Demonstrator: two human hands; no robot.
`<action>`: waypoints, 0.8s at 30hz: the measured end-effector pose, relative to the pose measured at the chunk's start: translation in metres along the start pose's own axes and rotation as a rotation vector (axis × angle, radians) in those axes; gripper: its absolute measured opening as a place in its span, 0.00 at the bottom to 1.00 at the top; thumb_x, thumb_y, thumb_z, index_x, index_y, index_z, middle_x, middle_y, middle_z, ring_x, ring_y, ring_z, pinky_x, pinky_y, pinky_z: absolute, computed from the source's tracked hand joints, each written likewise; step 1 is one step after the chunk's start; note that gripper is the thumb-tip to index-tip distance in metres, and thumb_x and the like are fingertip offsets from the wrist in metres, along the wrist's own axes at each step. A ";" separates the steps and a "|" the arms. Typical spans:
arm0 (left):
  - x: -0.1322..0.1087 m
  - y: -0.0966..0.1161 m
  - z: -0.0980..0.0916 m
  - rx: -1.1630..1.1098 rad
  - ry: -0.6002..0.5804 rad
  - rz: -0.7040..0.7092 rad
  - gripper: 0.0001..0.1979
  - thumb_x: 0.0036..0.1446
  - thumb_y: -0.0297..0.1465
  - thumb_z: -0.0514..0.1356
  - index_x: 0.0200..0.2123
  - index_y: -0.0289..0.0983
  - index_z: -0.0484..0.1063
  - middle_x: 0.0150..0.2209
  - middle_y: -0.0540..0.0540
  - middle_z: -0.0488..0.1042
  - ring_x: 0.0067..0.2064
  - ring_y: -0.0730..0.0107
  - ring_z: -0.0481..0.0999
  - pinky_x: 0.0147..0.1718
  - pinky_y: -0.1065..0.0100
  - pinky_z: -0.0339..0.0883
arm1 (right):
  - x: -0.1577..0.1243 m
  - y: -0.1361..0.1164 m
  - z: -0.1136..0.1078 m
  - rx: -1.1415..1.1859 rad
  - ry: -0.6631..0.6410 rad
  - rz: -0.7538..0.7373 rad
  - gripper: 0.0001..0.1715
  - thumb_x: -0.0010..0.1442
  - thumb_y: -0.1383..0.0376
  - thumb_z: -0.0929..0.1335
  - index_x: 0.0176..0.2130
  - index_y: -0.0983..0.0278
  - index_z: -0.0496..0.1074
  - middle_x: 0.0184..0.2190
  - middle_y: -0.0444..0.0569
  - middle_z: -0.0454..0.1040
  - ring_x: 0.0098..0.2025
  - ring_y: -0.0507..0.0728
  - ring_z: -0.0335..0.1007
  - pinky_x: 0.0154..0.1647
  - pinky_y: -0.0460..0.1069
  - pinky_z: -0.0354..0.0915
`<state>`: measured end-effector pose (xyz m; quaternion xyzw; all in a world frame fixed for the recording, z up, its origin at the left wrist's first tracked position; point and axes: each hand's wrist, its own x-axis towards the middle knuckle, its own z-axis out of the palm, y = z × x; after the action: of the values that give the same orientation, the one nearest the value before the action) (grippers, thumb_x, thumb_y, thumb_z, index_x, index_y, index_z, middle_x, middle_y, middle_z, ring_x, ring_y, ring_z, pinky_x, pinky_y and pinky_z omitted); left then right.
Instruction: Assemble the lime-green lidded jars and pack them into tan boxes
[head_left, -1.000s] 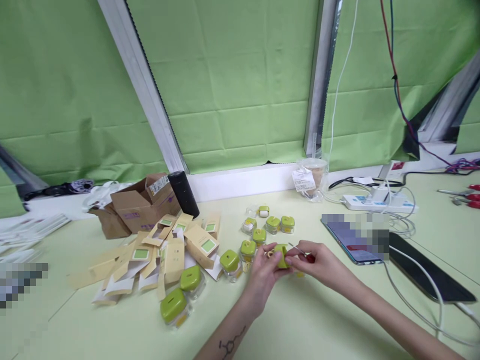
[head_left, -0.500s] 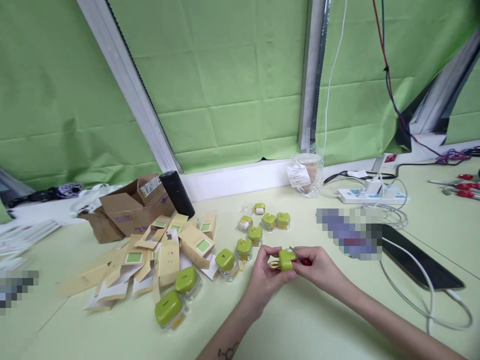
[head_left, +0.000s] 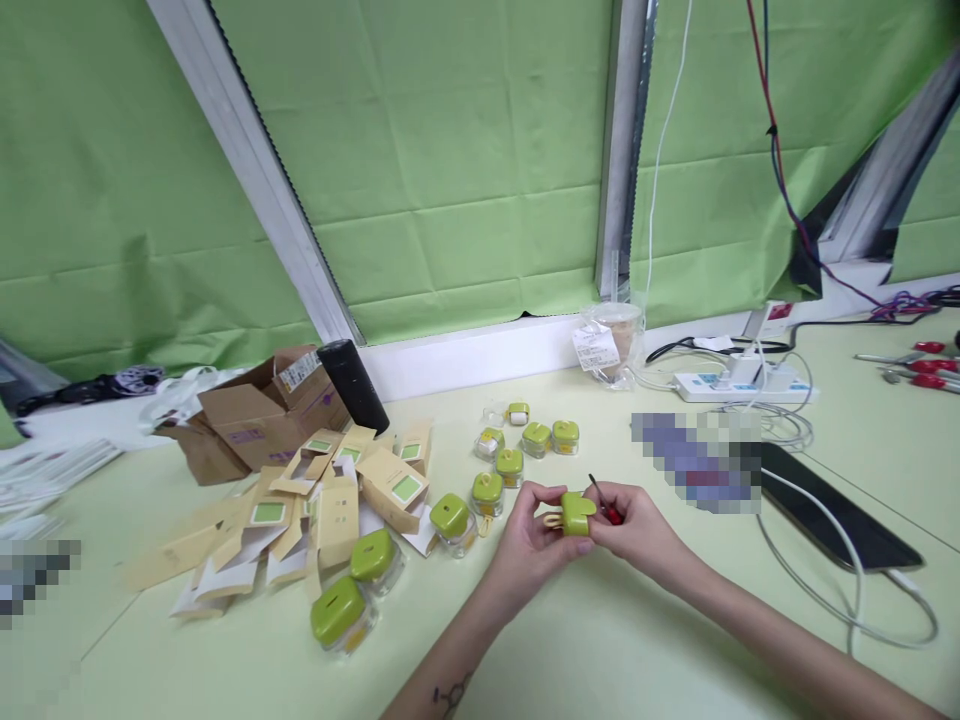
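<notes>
My left hand [head_left: 517, 550] pinches a small green case [head_left: 576, 514] between thumb and fingers. A cream cord loop [head_left: 553, 520] sticks out of the case's left side, towards the palm. My right hand [head_left: 630, 525] is closed around a red-handled tool [head_left: 613, 514] with a thin dark shaft pointing up and left. Its fingertips also touch the right edge of the case. To the left of the hands, several clear square containers with green lids, such as a large one [head_left: 341, 612] and a smaller one [head_left: 487, 493], run in a slanting line.
Opened cream cartons [head_left: 337, 525] lie heaped at left, before a brown cardboard box [head_left: 247, 420] and a black cylinder [head_left: 352, 385]. At right lie a black phone [head_left: 832, 505] with a white cable, a power strip [head_left: 742, 387] and red-handled tools [head_left: 934, 380]. A bagged cup [head_left: 616, 340] stands behind.
The tool's shaft has lifted off the case's top and now points more steeply upward. The case has turned slightly in my fingers, and both hands have shifted a little.
</notes>
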<state>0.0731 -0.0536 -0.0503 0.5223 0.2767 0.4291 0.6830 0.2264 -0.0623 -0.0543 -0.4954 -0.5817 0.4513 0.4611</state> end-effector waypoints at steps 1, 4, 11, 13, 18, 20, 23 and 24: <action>0.000 0.001 0.000 -0.003 0.005 0.001 0.24 0.38 0.32 0.71 0.35 0.38 0.61 0.35 0.50 0.70 0.35 0.74 0.72 0.35 0.69 0.64 | 0.000 -0.001 0.000 0.001 0.002 0.004 0.14 0.42 0.63 0.67 0.18 0.62 0.57 0.15 0.35 0.50 0.20 0.46 0.43 0.20 0.43 0.45; 0.001 0.000 0.000 0.004 0.001 0.001 0.24 0.39 0.33 0.71 0.35 0.38 0.61 0.35 0.51 0.69 0.34 0.75 0.71 0.34 0.70 0.64 | 0.000 -0.002 0.002 -0.012 0.001 0.023 0.11 0.42 0.64 0.66 0.19 0.62 0.58 0.15 0.35 0.51 0.18 0.45 0.43 0.18 0.43 0.45; -0.004 0.002 -0.006 0.131 -0.019 0.066 0.24 0.42 0.32 0.70 0.38 0.39 0.59 0.41 0.46 0.70 0.44 0.66 0.72 0.44 0.62 0.64 | 0.006 0.000 -0.005 -0.119 0.009 0.014 0.09 0.48 0.60 0.63 0.25 0.64 0.64 0.16 0.37 0.55 0.15 0.45 0.43 0.14 0.43 0.44; -0.003 0.009 -0.011 0.195 0.025 0.110 0.23 0.42 0.32 0.70 0.38 0.39 0.60 0.44 0.45 0.69 0.45 0.65 0.72 0.46 0.61 0.64 | 0.011 0.001 -0.017 -0.193 0.028 -0.013 0.13 0.52 0.58 0.61 0.27 0.65 0.66 0.17 0.38 0.57 0.15 0.46 0.44 0.14 0.44 0.45; 0.006 0.022 -0.023 0.306 0.125 0.093 0.22 0.46 0.35 0.66 0.43 0.39 0.62 0.45 0.43 0.70 0.46 0.63 0.72 0.47 0.60 0.64 | 0.016 -0.005 -0.051 -0.460 -0.023 -0.190 0.06 0.51 0.62 0.66 0.28 0.62 0.70 0.21 0.42 0.62 0.22 0.50 0.56 0.24 0.45 0.53; 0.011 0.019 -0.023 0.352 0.150 0.081 0.23 0.48 0.36 0.64 0.46 0.38 0.62 0.47 0.42 0.69 0.46 0.63 0.71 0.47 0.60 0.64 | 0.014 -0.007 -0.057 -0.552 -0.093 -0.251 0.03 0.50 0.64 0.67 0.26 0.61 0.71 0.24 0.43 0.65 0.23 0.50 0.57 0.25 0.46 0.53; 0.014 0.012 -0.018 0.418 0.135 0.062 0.23 0.48 0.34 0.64 0.48 0.38 0.64 0.49 0.41 0.68 0.47 0.62 0.70 0.48 0.59 0.62 | 0.010 -0.007 -0.059 -0.643 -0.163 -0.284 0.06 0.50 0.66 0.66 0.25 0.60 0.73 0.25 0.44 0.67 0.19 0.49 0.56 0.24 0.46 0.52; 0.015 0.010 -0.015 0.435 0.123 0.058 0.24 0.47 0.34 0.65 0.48 0.38 0.65 0.49 0.41 0.69 0.47 0.61 0.70 0.49 0.59 0.61 | 0.009 -0.006 -0.059 -0.659 -0.176 -0.286 0.07 0.51 0.66 0.66 0.26 0.60 0.74 0.24 0.44 0.67 0.19 0.49 0.56 0.23 0.46 0.52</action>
<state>0.0653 -0.0324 -0.0443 0.6380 0.3886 0.4100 0.5234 0.2825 -0.0497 -0.0373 -0.4903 -0.7966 0.2115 0.2833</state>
